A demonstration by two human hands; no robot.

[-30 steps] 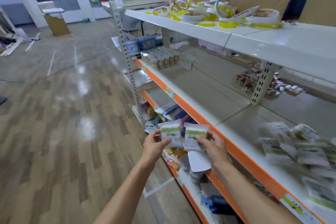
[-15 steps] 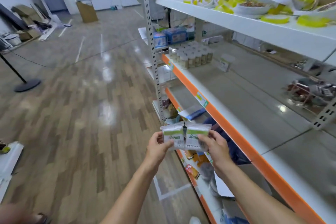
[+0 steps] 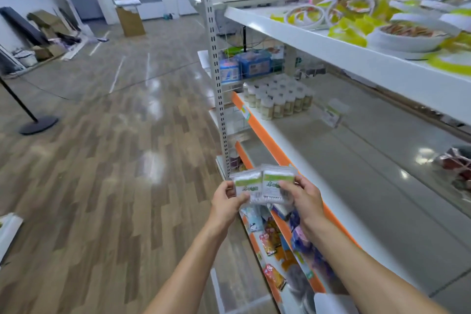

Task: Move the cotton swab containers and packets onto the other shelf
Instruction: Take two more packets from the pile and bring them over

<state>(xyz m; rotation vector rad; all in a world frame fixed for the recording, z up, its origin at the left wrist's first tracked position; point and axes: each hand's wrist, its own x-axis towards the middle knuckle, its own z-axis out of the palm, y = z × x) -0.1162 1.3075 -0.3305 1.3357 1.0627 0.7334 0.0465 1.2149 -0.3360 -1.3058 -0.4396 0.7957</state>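
My left hand (image 3: pixel 226 202) grips a clear cotton swab packet (image 3: pixel 247 185) with a green-and-white label. Beside it, my right hand (image 3: pixel 303 199) grips a second matching cotton swab packet (image 3: pixel 276 183), with more packets stacked behind it. Both packets are held upright, side by side, in front of the orange edge of the middle shelf (image 3: pixel 356 173). At the shelf's far left end stands a block of small cotton swab containers (image 3: pixel 277 98) with white lids. A single small green-and-white box (image 3: pixel 331 112) stands alone behind them.
The top white shelf (image 3: pixel 331 51) carries tape rolls and bowls. Lower shelves hold coloured snack packets (image 3: pixel 274 239). A perforated upright post (image 3: pixel 216 84) marks the rack's end. A wood-pattern floor stretches left, with a black stanchion base (image 3: pixel 38 123) and cardboard boxes further back.
I have turned and moved left along the rack; the pile of packets on the right is out of view and the containers are closer. Both hands still hold the packets, now closer together.
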